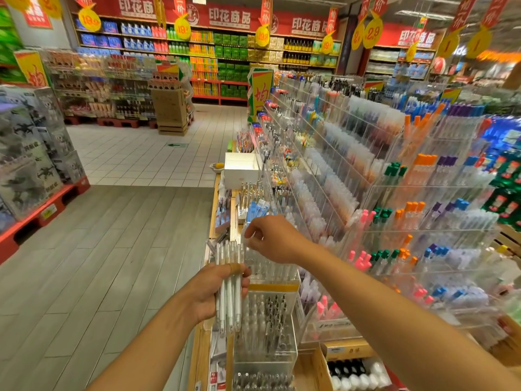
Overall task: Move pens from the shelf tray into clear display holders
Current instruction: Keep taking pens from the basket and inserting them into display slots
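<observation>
My left hand (217,292) grips a bundle of several white pens (229,280), held upright in front of the shelf edge. My right hand (272,239) hovers just above and to the right, its fingertips pinching the top of one clear pen at the bundle's upper right. Below the hands stand clear display holders (265,328) filled with clear and dark-clipped pens. Another clear holder (270,266) with pens sits right under my right hand, above a yellow strip.
A tall clear rack (408,221) of coloured pens rises at the right. A white box (242,169) sits further along the wooden shelf edge. A cardboard box (352,368) of black-and-white bottles lies at the bottom right. Open aisle floor lies to the left.
</observation>
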